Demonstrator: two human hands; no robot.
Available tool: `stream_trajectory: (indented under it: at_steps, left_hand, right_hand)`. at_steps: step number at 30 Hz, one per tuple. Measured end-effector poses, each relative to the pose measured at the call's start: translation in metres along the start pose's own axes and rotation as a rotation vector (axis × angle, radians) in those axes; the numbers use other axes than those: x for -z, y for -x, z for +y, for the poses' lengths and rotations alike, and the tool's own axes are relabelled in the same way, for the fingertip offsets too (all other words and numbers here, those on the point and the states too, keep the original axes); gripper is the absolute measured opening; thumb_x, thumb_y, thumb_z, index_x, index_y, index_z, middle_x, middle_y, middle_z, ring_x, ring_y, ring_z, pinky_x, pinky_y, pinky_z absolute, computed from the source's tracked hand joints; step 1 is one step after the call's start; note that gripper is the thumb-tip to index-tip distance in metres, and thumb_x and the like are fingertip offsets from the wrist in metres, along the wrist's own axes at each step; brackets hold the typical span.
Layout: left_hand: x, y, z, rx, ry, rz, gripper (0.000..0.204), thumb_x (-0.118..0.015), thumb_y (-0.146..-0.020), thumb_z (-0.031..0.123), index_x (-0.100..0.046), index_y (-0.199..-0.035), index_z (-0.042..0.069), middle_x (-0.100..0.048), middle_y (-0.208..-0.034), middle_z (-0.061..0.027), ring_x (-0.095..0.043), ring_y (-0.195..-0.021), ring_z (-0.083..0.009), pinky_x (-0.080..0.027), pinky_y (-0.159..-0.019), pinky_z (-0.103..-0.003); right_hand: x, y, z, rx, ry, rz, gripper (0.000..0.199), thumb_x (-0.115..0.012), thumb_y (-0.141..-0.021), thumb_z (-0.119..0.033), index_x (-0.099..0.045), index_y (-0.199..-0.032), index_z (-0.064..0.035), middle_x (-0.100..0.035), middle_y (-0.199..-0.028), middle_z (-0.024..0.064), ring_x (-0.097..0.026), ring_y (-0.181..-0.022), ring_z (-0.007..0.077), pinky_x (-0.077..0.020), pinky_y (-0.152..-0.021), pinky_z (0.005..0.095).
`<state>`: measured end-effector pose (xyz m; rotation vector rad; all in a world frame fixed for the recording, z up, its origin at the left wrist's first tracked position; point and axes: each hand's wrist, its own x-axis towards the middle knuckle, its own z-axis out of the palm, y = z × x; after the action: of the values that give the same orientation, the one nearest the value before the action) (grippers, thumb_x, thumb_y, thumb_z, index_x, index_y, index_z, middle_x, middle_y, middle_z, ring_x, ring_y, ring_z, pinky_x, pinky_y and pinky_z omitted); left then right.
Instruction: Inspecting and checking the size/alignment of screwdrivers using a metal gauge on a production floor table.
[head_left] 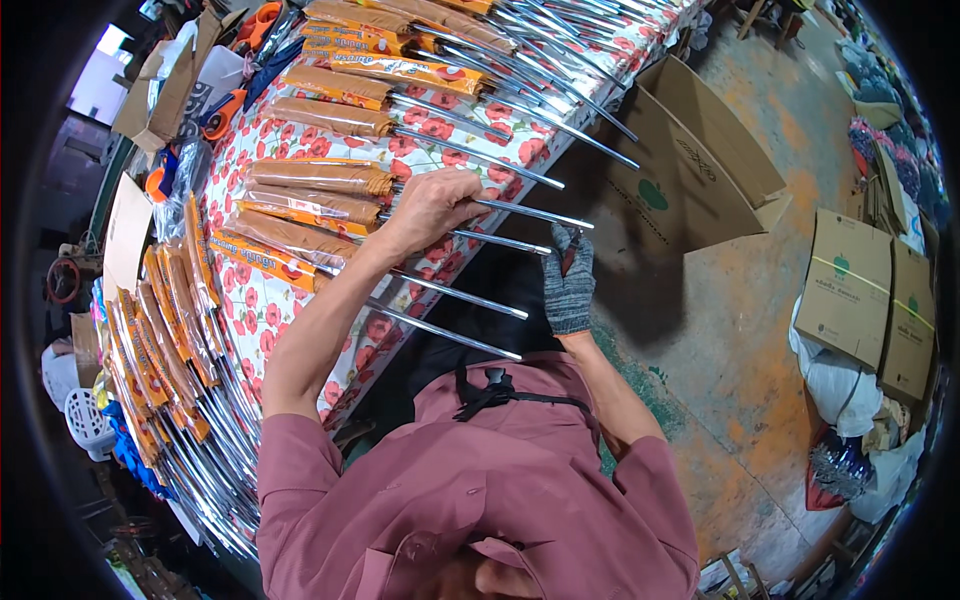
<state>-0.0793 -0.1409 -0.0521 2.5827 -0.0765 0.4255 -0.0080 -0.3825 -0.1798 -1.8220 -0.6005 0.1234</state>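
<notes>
1. Left hand [432,205], bare, lies palm down on the bench with its fingers curled over the shiny metal rod [530,213] of one brown-wrapped, long-handled utensil [318,177]; it appears to be pinching that rod near where it leaves the wrapper, probably to steady it or slide it into line.

2. Right hand [568,285], in a grey knitted glove, hangs past the bench edge beside the free tips of the rods. Its fingers point up and close together near the end of a rod; whether it truly grips that tip I cannot tell. The glove likely guards against the metal ends.

3. The bench wears a white oilcloth printed with red flowers [262,310]. The utensils lie on it in a row, wrapped heads inward and rods overhanging the edge, which leaves each rod end free to reach from the person's side.

4. More wrapped pieces with orange printed sleeves [400,68] continue up the bench, and a thick fanned pile of the same goods [165,350] sits at the person's far left.

5. Beyond the bench, on the stained concrete floor, stands an open brown cardboard box [690,170], and a stack of closed cartons [865,290] sits at the right, near enough for packing.
</notes>
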Motion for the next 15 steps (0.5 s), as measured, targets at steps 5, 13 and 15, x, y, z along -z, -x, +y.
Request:
stream_trajectory:
  at_steps: [5, 13, 15]
  left_hand:
    - [0.0024, -0.0020, 0.0013, 0.052, 0.048, -0.035, 0.022, -0.080, -0.085, 0.019, -0.064, -0.091, 0.006, -0.065, -0.080, -0.0109, -0.065, -0.077, -0.0330, -0.049, -0.067, -0.044]
    - [0.0007, -0.0001, -0.0013, 0.049, 0.052, -0.044, 0.022, -0.080, -0.085, 0.018, -0.063, -0.091, 0.005, -0.065, -0.081, -0.0118, -0.064, -0.077, -0.0347, -0.048, -0.066, -0.044]
    - [-0.0010, 0.0005, -0.0028, 0.045, 0.050, -0.045, 0.023, -0.080, -0.085, 0.018, -0.063, -0.091, 0.005, -0.065, -0.081, -0.0119, -0.064, -0.077, -0.0350, -0.048, -0.066, -0.044]
  right_hand:
    - [-0.0057, -0.0015, 0.0008, 0.039, 0.031, 0.055, 0.044, -0.065, -0.097, -0.011, -0.061, -0.141, -0.0070, -0.058, -0.142, 0.0171, -0.055, -0.131, 0.0363, -0.0413, -0.111, 0.0408]
    - [-0.0093, -0.0006, 0.0047, 0.047, -0.047, 0.041, 0.043, -0.065, -0.099, -0.013, -0.061, -0.141, -0.0066, -0.061, -0.139, 0.0186, -0.056, -0.131, 0.0366, -0.0403, -0.112, 0.0391]
    - [-0.0090, -0.0014, 0.0061, 0.133, 0.062, 0.073, 0.041, -0.065, -0.099, -0.014, -0.062, -0.139, -0.0057, -0.064, -0.134, 0.0182, -0.059, -0.126, 0.0365, -0.0430, -0.109, 0.0389]
